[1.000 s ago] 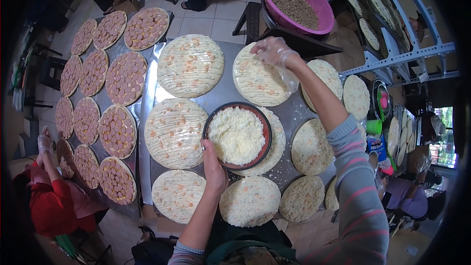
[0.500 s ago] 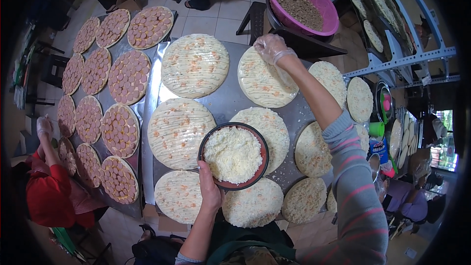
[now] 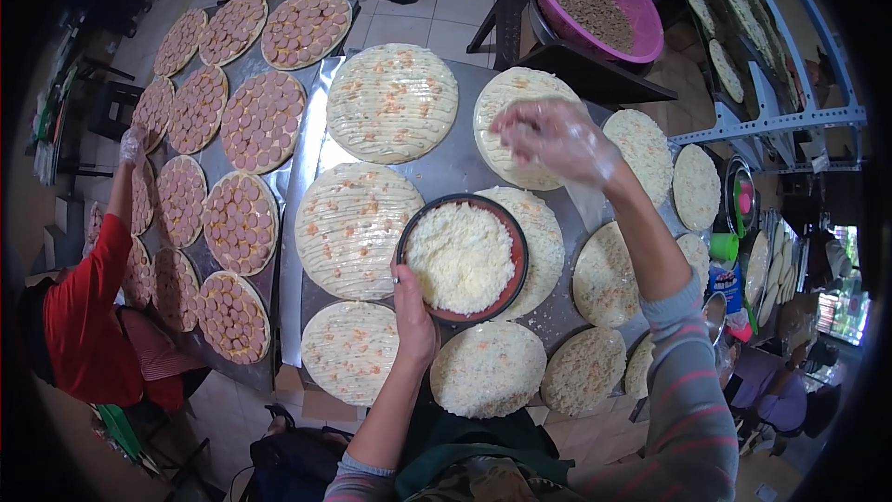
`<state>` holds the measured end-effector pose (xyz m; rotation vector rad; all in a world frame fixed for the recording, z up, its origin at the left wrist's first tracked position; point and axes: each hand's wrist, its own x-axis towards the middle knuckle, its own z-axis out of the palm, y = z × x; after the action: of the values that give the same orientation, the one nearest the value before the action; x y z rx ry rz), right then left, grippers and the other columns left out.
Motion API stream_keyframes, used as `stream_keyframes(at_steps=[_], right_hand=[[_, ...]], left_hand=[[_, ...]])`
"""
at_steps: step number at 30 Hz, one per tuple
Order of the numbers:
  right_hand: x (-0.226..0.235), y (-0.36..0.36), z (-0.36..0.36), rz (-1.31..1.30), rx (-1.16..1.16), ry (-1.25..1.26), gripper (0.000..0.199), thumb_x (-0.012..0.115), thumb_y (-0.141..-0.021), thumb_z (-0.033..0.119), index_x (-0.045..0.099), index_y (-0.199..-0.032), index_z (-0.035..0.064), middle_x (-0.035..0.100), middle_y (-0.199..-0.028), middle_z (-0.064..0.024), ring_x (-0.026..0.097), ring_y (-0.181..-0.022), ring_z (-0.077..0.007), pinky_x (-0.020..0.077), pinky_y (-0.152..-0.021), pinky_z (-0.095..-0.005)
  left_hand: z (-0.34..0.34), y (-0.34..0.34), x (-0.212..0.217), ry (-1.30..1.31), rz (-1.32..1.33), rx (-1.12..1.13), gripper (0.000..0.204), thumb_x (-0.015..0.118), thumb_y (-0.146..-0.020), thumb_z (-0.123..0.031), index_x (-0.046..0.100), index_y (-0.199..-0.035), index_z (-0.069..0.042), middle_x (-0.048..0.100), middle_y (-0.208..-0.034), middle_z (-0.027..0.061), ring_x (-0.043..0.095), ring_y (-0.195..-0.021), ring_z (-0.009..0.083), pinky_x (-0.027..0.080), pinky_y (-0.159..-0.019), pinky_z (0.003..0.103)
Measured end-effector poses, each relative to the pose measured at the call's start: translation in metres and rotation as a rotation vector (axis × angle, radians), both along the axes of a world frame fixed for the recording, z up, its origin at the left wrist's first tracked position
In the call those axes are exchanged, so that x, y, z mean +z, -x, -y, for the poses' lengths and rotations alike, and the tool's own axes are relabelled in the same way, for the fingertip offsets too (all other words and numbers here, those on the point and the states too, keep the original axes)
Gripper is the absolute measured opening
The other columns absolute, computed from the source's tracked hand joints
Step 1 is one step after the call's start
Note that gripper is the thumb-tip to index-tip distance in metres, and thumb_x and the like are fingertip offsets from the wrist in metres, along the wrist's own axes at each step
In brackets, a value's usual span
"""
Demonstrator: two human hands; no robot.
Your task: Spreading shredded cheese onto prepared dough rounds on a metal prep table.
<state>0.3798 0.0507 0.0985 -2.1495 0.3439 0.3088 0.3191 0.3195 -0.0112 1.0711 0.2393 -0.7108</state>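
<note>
My left hand (image 3: 415, 321) grips the near left rim of a round, dark-edged bowl (image 3: 518, 290) full of pale grated cheese (image 3: 462, 256). Its thumb lies against the bowl's side. My right hand (image 3: 562, 144), in a clear plastic glove, is above the far right pizza base (image 3: 506, 93). The right fingers curl in toward the palm, and what they hold, if anything, is hidden. That base has white sauce lines and a scatter of gratings. A cheese-covered base (image 3: 539, 242) sits partly under the bowl.
Sauce-striped bases (image 3: 392, 102) lie on the metal table (image 3: 446, 153). A pink basin (image 3: 650, 23) of brown crumbly filling stands far right, by a blue rack (image 3: 771, 121). On the left, a red-sleeved co-worker (image 3: 88, 302) reaches over pizzas topped with pink sausage slices (image 3: 263, 121).
My right hand has come nearer and right, off the base's far edge, with more gratings on that base. The bowl has moved slightly right and farther away. The co-worker's gloved hand reaches farther forward.
</note>
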Motion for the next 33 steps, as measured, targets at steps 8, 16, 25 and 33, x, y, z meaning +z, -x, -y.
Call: stream_keyframes(at_steps=[8,16,25,33], right_hand=[[-0.024,0.076,-0.083,0.536,0.429,0.542,0.032,0.055,-0.081,0.005,0.056,-0.112,0.0034,0.058,-0.109,-0.0165,0.060,-0.096,-0.0285,0.0502,-0.083,-0.0358],[-0.008,0.079,-0.058,0.419,0.282,0.351,0.035,0.057,-0.080,0.005,0.052,-0.114,0.0034,0.054,-0.112,-0.0157,0.055,-0.107,-0.0279,0.0479,-0.089,-0.0364],[-0.025,0.072,-0.036,0.060,0.240,-0.138,0.026,0.061,-0.085,0.016,0.057,-0.110,0.0100,0.059,-0.098,-0.0083,0.061,-0.085,-0.0204,0.0535,-0.072,-0.0307],[-0.026,0.033,0.079,-0.205,-0.098,0.091,0.014,0.063,-0.082,0.015,0.067,-0.093,0.0061,0.065,-0.081,-0.0049,0.058,-0.068,-0.0070,0.0492,-0.059,-0.0242]], left_hand=[[0.027,-0.006,0.001,-0.023,0.135,-0.074,0.062,0.031,-0.096,-0.050,0.031,-0.133,-0.001,0.043,-0.131,0.0128,0.047,-0.118,0.0202,0.039,-0.099,0.035],[0.038,-0.001,0.015,0.072,0.017,-0.059,0.063,0.031,-0.096,-0.051,0.029,-0.134,0.000,0.040,-0.132,0.0122,0.046,-0.118,0.0202,0.039,-0.099,0.035],[0.052,0.002,-0.001,0.101,-0.046,-0.147,0.064,0.030,-0.096,-0.050,0.026,-0.137,-0.001,0.036,-0.137,0.0128,0.040,-0.124,0.0209,0.032,-0.105,0.035],[0.043,-0.003,0.011,0.062,-0.061,-0.051,0.063,0.032,-0.097,-0.048,0.028,-0.137,0.000,0.037,-0.136,0.0131,0.040,-0.123,0.0200,0.032,-0.104,0.034]])
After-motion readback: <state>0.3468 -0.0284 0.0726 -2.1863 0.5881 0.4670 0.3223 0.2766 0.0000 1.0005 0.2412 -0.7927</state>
